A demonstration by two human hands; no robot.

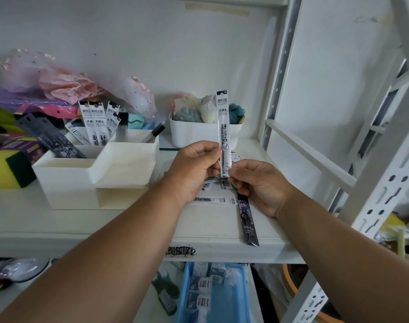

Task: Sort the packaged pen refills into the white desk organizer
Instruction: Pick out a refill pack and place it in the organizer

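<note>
Storage corner of a home or small stockroom: white slotted-metal shelving (371, 206) against a plain white wall, shelf crowded with a white desk organizer (94, 176), sponges (7, 171) at left, bagged fabric items (66, 85) upper left, blue bin (213, 297) on the shelf below.

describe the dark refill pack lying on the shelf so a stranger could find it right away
Start at the white desk organizer on the shelf and look right, below the right hand. The dark refill pack lies flat, overhanging the front edge; its neighbours are white.
</note>
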